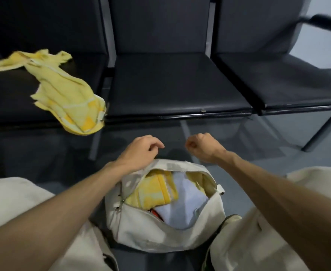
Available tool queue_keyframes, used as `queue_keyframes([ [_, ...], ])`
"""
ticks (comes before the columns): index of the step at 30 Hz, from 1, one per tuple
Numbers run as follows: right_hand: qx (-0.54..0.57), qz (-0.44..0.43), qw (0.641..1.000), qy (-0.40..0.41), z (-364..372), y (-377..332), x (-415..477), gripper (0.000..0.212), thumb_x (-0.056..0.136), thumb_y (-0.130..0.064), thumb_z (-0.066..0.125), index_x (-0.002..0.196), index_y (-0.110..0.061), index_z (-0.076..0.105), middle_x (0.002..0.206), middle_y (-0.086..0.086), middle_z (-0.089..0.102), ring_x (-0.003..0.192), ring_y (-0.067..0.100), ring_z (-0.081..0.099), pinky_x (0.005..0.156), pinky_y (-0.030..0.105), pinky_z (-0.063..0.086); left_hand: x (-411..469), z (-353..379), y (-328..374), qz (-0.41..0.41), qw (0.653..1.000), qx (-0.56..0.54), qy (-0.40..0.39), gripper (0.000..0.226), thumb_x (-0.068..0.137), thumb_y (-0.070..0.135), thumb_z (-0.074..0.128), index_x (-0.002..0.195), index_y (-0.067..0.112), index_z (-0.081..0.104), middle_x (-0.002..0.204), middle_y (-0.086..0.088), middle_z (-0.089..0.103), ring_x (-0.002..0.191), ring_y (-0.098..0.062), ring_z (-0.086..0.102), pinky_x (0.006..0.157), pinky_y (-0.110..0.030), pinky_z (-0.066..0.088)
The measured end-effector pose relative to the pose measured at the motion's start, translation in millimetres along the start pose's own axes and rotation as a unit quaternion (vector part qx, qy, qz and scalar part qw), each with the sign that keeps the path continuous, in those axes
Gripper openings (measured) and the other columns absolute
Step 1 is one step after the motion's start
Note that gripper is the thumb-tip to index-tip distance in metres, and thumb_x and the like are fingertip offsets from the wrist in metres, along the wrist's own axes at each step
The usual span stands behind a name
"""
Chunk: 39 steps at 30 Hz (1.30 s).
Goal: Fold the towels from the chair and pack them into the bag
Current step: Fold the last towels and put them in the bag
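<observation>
Upper left, a crumpled yellow towel (63,90) drapes over the chair seat (8,90) edge. Lower center, my left hand (141,151) hangs relaxed and empty above the open bag (141,231), which holds folded towels (154,192); my right hand (201,147) is clenched on nothing.

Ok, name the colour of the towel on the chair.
The towel is yellow; the head view shows it.

A row of three black padded seats (170,85) spans the upper half of the frame; a crumpled yellow towel (63,89) lies across the left seat, one end drooping over its front edge; below, the grey floor (268,145) carries an open cream bag (141,231) at lower centre.
</observation>
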State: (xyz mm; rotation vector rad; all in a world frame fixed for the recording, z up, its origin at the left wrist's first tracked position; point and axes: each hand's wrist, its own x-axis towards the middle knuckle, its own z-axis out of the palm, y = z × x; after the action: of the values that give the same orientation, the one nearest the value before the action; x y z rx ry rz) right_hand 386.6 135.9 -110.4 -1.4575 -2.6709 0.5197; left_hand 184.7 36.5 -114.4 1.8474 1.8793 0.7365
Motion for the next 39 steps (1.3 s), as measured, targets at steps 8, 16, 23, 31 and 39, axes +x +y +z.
queue_keyframes([
  [8,0.076,-0.112,0.990,0.025,-24.4,-122.0,42.6,0.022,0.090,-0.017,0.053,0.100,-0.019,0.073,0.100,-0.002,0.072,0.093,0.015,0.064,0.083,0.026,0.049,-11.1,-123.9,-41.6,-0.037,0.997,0.065,0.016,0.027,0.093,0.015,0.050,0.090,0.034,0.068,0.106,0.007,0.062,0.096,-0.010,0.057,0.089,-0.034,0.047],
  [16,0.131,-0.177,0.975,0.027,-4.0,-223.9,105.7,0.025,0.094,-0.026,0.057,0.115,-0.017,0.067,0.114,0.000,0.066,0.102,0.016,0.061,0.083,0.027,0.049,-38.4,-182.2,-103.1,-0.178,0.970,0.140,0.095,0.041,0.095,0.023,0.047,0.136,0.021,0.047,0.132,0.003,0.045,0.121,-0.020,0.049,0.098,-0.041,0.044],
  [23,-0.005,-0.220,0.976,-0.009,26.4,-271.7,131.3,0.061,0.080,-0.054,0.068,0.131,-0.027,0.049,0.126,0.003,0.041,0.120,0.022,0.036,0.100,0.040,0.041,-43.4,-196.0,-115.4,-0.240,0.945,0.126,0.185,0.036,0.094,0.017,0.042,0.129,0.020,0.050,0.125,0.002,0.049,0.109,-0.020,0.052,0.083,-0.037,0.046],
  [31,-0.095,-0.247,0.961,0.075,20.6,-269.7,135.8,0.031,0.097,-0.016,0.044,0.126,-0.019,0.055,0.114,0.007,0.058,0.106,0.028,0.054,0.079,0.039,0.050,-29.1,-191.2,-105.8,-0.271,0.938,0.051,0.209,0.039,0.093,0.018,0.043,0.130,0.020,0.054,0.127,-0.003,0.055,0.103,-0.025,0.058,0.087,-0.043,0.051],
  [39,0.256,-0.107,0.948,0.153,-46.8,-227.8,127.9,0.024,0.096,-0.014,0.050,0.102,-0.011,0.073,0.093,0.001,0.069,0.083,0.013,0.063,0.068,0.022,0.050,-14.4,-183.0,-76.0,-0.193,0.929,0.081,0.306,0.030,0.095,0.016,0.047,0.121,0.020,0.060,0.117,0.003,0.053,0.102,-0.019,0.056,0.091,-0.041,0.047],
])
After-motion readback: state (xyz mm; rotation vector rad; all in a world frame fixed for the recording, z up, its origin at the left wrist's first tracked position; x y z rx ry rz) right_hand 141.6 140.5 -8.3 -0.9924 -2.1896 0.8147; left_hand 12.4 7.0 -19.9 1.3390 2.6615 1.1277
